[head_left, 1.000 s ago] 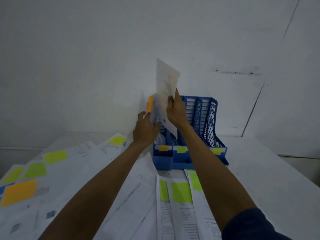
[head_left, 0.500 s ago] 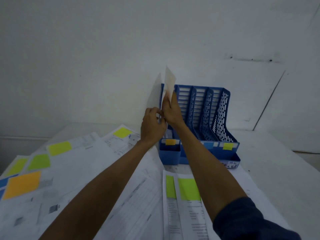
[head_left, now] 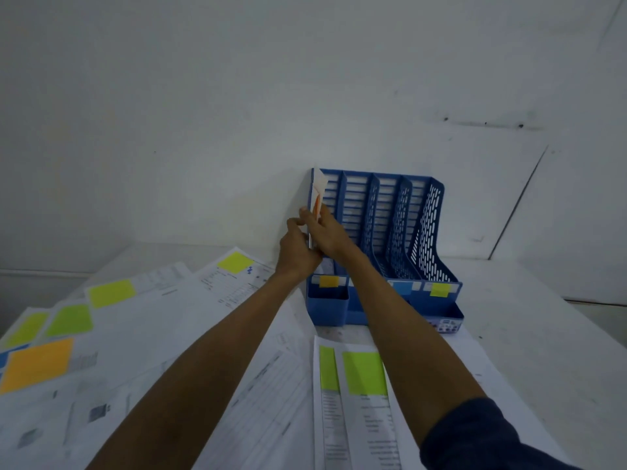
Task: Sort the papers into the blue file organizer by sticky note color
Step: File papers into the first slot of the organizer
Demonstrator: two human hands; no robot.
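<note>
Within the organizer's (head_left: 327,308) leftmost slot stands orange-tagged paper (head_left: 318,185).

Dim, bluish, soft focus, wide-angle bending at the edges.

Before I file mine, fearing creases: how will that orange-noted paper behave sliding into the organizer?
Probably floppy: the paper curls at its top above the left hand and right hand. Likely light: it looks thin. It may buckle in the blue organizer unless guided straight.

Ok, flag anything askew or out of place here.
Papers lie fanned and overlapping at odd angles on the table. The sheet held by the left hand and right hand in the organizer curls at its top.
</note>
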